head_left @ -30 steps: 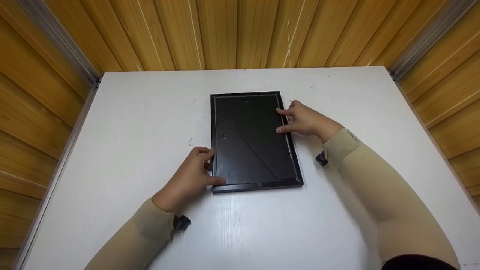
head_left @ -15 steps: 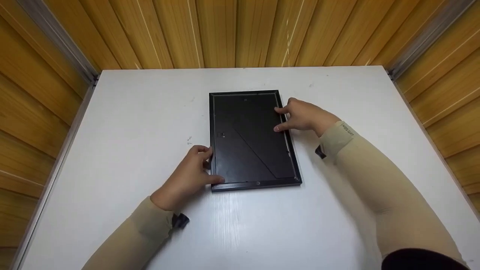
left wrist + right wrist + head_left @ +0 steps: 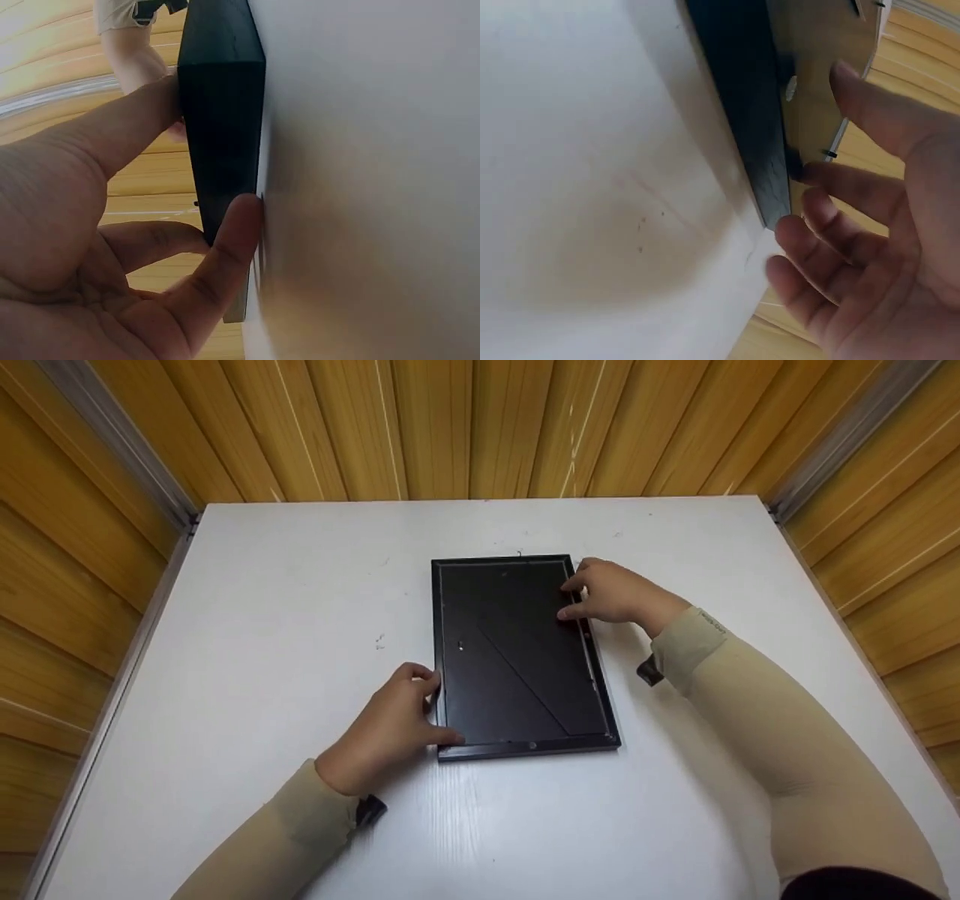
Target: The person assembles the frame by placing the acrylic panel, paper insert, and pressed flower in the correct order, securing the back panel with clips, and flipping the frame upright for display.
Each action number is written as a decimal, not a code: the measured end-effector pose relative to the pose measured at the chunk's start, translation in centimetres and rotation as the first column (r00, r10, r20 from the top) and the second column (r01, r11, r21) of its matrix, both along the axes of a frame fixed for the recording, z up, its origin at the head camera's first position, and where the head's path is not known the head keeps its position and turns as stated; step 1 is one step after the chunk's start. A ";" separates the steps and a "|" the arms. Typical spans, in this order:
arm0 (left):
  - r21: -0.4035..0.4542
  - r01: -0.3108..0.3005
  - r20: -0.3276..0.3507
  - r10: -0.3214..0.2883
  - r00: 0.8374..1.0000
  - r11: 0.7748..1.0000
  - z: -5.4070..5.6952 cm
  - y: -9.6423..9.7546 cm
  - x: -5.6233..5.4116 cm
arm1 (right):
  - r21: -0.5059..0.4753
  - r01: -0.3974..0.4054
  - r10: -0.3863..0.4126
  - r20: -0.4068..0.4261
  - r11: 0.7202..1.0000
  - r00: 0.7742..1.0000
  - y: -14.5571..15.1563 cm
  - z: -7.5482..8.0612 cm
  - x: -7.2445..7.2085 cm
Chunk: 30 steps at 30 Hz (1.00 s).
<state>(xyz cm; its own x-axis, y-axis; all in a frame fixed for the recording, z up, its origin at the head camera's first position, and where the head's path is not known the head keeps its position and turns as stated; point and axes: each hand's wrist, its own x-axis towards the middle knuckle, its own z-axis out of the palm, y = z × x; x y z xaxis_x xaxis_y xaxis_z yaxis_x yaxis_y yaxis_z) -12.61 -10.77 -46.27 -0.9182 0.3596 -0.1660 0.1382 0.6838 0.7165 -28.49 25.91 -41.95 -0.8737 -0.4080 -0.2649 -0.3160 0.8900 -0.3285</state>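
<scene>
A black picture frame [image 3: 525, 660] lies back side up on the white table, its backing board and diagonal stand seam showing. My left hand [image 3: 401, 716] grips its near left corner. The thumb lies over the back, and the fingers are against the side; in the left wrist view a fingertip [image 3: 241, 217] presses the side low by the tabletop. At the far right edge is my right hand [image 3: 611, 592], thumb and index finger reaching over the back. In the right wrist view its fingers [image 3: 840, 236] are loosely bent beside the rim, with the index fingertip right at it.
The white table [image 3: 300, 585] carries a few small dark marks. Wood-patterned panels [image 3: 435, 427] stand behind it and on both sides, with metal posts [image 3: 120, 442] at the corners. A small dark tab [image 3: 519, 553] sticks up at the frame's far edge.
The picture frame has shifted slightly toward me and to the right, the left hand moving with it. The right hand has moved little, so its fingers now sit nearer the frame's far corner.
</scene>
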 end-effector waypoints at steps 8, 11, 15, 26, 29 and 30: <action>0.011 -0.019 0.023 0.019 1.000 1.000 -0.2 0.2 0.3 | -0.115 0.031 -0.035 -0.034 0.993 0.999 -0.5 -1.4 -2.5; 0.025 -0.028 0.037 0.027 0.999 0.999 -0.3 0.3 0.4 | -0.143 0.043 -0.046 -0.014 0.989 0.999 -0.7 -1.9 -3.4; 0.028 -0.028 0.033 0.027 0.999 0.999 -0.4 0.4 0.5 | -0.217 0.069 -0.062 0.038 0.974 0.997 -0.5 -2.3 -4.2; 0.023 -0.022 0.031 0.022 0.999 0.999 -0.2 0.4 0.6 | -0.279 0.097 -0.064 0.125 0.955 0.990 -0.1 -2.6 -4.4; 0.015 -0.017 0.026 0.017 1.000 1.000 -0.2 0.4 0.6 | -0.277 0.100 -0.063 0.139 0.956 0.988 -0.2 -2.5 -4.4; 0.014 -0.015 0.023 0.014 1.000 1.000 -0.2 0.4 0.6 | -0.274 0.100 -0.063 0.142 0.956 0.988 -0.2 -2.4 -4.4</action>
<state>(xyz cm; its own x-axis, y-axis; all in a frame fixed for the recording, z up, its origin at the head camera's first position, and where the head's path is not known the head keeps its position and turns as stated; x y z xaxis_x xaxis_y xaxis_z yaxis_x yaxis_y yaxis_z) -11.99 -10.40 -46.47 -0.9195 0.3486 -0.1817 0.1120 0.6753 0.7290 -32.90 25.70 -44.36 -0.8727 -0.4109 -0.2637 -0.1843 0.7774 -0.6014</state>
